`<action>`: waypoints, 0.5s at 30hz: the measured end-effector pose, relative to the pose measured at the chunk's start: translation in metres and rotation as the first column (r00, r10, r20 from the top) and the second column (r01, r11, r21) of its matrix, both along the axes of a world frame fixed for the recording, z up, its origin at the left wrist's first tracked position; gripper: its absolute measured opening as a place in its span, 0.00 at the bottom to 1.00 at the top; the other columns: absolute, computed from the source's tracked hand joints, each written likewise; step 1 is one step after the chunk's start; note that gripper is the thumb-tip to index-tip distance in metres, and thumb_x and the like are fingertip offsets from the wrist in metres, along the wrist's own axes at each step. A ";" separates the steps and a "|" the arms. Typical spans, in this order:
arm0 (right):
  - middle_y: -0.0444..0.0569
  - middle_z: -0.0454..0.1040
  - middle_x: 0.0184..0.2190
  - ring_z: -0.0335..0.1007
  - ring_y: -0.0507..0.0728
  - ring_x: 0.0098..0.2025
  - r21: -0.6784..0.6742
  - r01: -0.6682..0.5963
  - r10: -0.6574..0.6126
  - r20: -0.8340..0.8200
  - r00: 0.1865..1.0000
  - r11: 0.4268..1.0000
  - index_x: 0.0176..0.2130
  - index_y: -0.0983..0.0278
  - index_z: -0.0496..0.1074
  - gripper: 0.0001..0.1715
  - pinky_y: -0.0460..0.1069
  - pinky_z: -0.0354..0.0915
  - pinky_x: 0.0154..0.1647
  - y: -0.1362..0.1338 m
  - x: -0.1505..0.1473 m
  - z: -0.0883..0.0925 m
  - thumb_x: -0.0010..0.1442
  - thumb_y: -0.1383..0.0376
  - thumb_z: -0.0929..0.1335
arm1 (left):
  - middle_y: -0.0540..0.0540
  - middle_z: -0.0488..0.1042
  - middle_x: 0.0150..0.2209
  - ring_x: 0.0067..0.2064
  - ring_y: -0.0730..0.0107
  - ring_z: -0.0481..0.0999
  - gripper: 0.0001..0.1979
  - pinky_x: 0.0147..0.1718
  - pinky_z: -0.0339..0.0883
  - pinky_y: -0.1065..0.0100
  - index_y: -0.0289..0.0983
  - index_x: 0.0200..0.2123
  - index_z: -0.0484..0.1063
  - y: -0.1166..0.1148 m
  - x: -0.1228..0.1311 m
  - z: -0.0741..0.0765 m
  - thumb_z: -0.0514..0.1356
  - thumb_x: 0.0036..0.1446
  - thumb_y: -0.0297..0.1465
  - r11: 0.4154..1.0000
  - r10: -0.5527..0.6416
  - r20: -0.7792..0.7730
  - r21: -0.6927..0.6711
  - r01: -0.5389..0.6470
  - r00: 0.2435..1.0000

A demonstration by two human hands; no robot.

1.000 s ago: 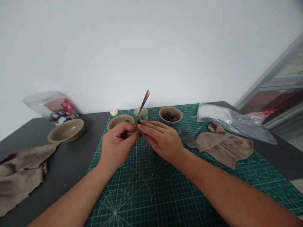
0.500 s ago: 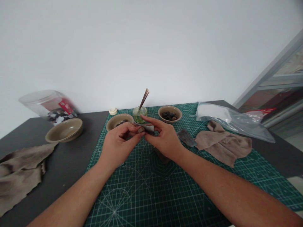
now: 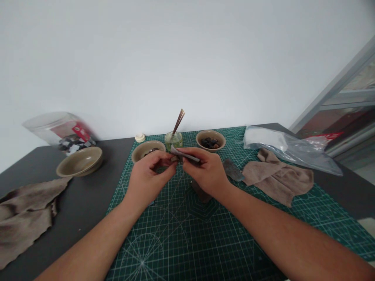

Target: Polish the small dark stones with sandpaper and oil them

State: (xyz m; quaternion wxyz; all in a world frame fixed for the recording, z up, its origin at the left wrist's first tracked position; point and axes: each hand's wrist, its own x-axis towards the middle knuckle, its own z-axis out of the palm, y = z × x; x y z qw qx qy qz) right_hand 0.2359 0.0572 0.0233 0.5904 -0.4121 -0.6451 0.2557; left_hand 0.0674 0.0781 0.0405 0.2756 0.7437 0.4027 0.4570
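My left hand (image 3: 146, 173) pinches a small brownish stone (image 3: 175, 159) between thumb and fingertips, mostly hidden by them. Against its right side lies a folded piece of grey sandpaper (image 3: 189, 157), gripped between the thumb and fingers of my right hand (image 3: 206, 169). Both hands are held above the green cutting mat (image 3: 164, 242). Below my right hand, a dark flat piece (image 3: 202, 193) rests on the mat, partly covered. Another dark grey, worn sheet (image 3: 233, 170) lies to the right, beside a crumpled brown cloth (image 3: 278, 175).
Behind my hands stand a bowl (image 3: 137, 152) with dark stones, a glass jar (image 3: 170, 136) holding thin sticks, and another stone-filled bowl (image 3: 211, 134). Stacked bowls (image 3: 79, 164), a clear bag of stones (image 3: 47, 125) and a cloth (image 3: 26, 207) are left; a plastic bag (image 3: 307, 156) lies right.
My right hand has shifted slightly right, its index finger now bent down onto the sandpaper instead of stretched out. The sandpaper has tilted, its left end raised beside the stone.
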 end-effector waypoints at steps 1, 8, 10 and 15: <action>0.44 0.81 0.45 0.78 0.56 0.47 0.032 -0.020 0.017 0.074 0.997 0.999 0.46 0.58 0.79 0.18 0.51 0.72 0.50 -0.002 0.001 0.000 0.57 0.71 0.68 | 0.51 0.78 0.29 0.31 0.71 0.77 0.02 0.31 0.70 0.70 0.38 0.31 0.76 0.000 0.000 0.000 0.64 0.51 0.28 1.000 0.015 -0.038 0.008 -0.015 0.999; 0.46 0.71 0.59 0.73 0.53 0.56 0.256 -0.083 -0.049 0.468 0.882 0.963 0.56 0.58 0.73 0.23 0.49 0.70 0.57 -0.007 0.007 0.004 0.65 0.71 0.63 | 0.52 0.75 0.24 0.25 0.74 0.72 0.04 0.25 0.65 0.72 0.38 0.28 0.76 -0.003 -0.002 0.001 0.65 0.52 0.32 0.995 0.103 -0.023 0.001 -0.103 0.994; 0.46 0.70 0.59 0.73 0.53 0.56 0.285 -0.057 -0.098 0.501 0.860 0.957 0.57 0.59 0.72 0.24 0.48 0.70 0.57 -0.007 0.006 0.004 0.65 0.71 0.62 | 0.53 0.74 0.23 0.24 0.75 0.70 0.05 0.24 0.65 0.73 0.38 0.26 0.75 -0.003 -0.002 0.000 0.66 0.51 0.32 0.994 0.109 0.049 0.006 -0.109 0.993; 0.47 0.71 0.58 0.73 0.54 0.56 0.296 0.008 -0.168 0.519 0.838 0.955 0.59 0.59 0.70 0.25 0.49 0.71 0.57 -0.006 -0.001 0.002 0.65 0.72 0.63 | 0.54 0.72 0.20 0.22 0.76 0.68 0.06 0.22 0.64 0.74 0.37 0.23 0.73 -0.002 0.002 0.001 0.66 0.48 0.30 0.995 0.104 0.135 -0.025 -0.101 0.985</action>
